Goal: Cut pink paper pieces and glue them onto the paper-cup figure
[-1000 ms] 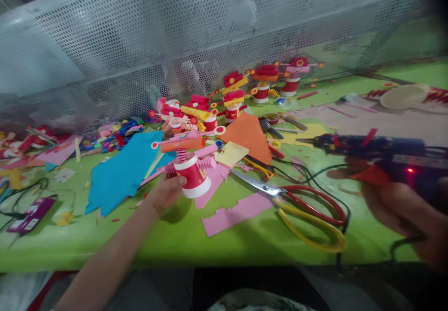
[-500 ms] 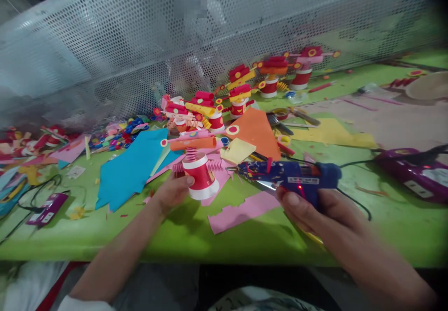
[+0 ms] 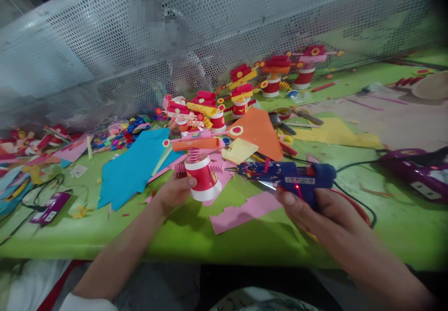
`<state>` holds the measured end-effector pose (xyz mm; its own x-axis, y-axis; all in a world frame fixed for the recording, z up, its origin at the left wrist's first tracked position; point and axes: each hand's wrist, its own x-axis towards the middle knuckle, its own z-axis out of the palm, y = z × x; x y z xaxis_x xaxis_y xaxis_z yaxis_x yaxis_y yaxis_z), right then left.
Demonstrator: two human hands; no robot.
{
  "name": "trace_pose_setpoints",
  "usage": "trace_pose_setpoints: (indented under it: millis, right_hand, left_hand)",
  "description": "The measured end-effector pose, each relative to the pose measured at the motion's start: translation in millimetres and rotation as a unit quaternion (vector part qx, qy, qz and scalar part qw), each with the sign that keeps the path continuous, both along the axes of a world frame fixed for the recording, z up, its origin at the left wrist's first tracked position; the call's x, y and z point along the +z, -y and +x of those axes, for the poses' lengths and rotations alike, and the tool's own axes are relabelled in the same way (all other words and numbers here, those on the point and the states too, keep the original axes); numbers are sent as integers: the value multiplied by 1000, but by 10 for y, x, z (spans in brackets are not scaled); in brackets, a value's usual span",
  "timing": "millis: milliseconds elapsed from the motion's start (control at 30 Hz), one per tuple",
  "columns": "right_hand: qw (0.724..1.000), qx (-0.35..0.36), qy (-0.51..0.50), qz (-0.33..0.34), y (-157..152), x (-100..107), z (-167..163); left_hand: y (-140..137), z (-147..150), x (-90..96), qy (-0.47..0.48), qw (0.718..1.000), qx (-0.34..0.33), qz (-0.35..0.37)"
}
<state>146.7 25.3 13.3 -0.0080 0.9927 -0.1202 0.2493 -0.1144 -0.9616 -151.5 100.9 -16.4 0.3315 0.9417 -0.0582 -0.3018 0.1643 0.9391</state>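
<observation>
My left hand (image 3: 178,190) is closed round the left side of a red and white paper cup figure (image 3: 202,180), thumb on its front. Pink accordion-folded paper strips stick out at both sides of the cup, and a folded pink spring carries an orange roll (image 3: 196,145) above it. My right hand (image 3: 315,213) grips a blue hot glue gun (image 3: 287,173) with a red light lit. Its nozzle points left, close to the cup's right paper strip; whether they touch I cannot tell. Below the gun lies a notched pink paper strip (image 3: 245,212).
Blue paper (image 3: 135,168) and orange paper (image 3: 261,131) lie behind the cup. Several finished cup figures (image 3: 271,84) stand along a perforated metal screen (image 3: 224,17). Purple power strips (image 3: 413,173) with cables sit at right and left. Scissors and scraps litter the green table (image 3: 147,245).
The glue gun has shifted slightly left, its nozzle nearer the cup's right paper strip. My left hand still holds the cup figure. The whole view has moved a little.
</observation>
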Motion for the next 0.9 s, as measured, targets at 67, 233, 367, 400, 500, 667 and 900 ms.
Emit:
trace_pose_setpoints:
  millis: [67,233,367,400,500,667,900]
  right_hand:
    - [1000,-5,5,-2,8,18,-10]
    - [1000,-4,14,2,6,31,-37]
    - [1000,4,20,8,-26,-19,-20]
    - [1000,7,21,9,-34,-29,-13]
    - [1000,16,23,6,-44,-45,-2]
    - [1000,13,27,5,-31,-50,-8]
    - [999,18,37,20,-9,-104,50]
  left_hand:
    - [-2,0,-3,3,1000,-6,2]
    - [-9,-14,-20,9,1000,-13,14]
    - [-8,-9,-7,11,999,-22,21]
    - [-7,-6,-2,10,999,-25,22]
    - [-6,1,3,13,999,-28,22]
    - [-17,3,-15,21,999,-39,21]
    - [-15,15,13,17,999,-40,31]
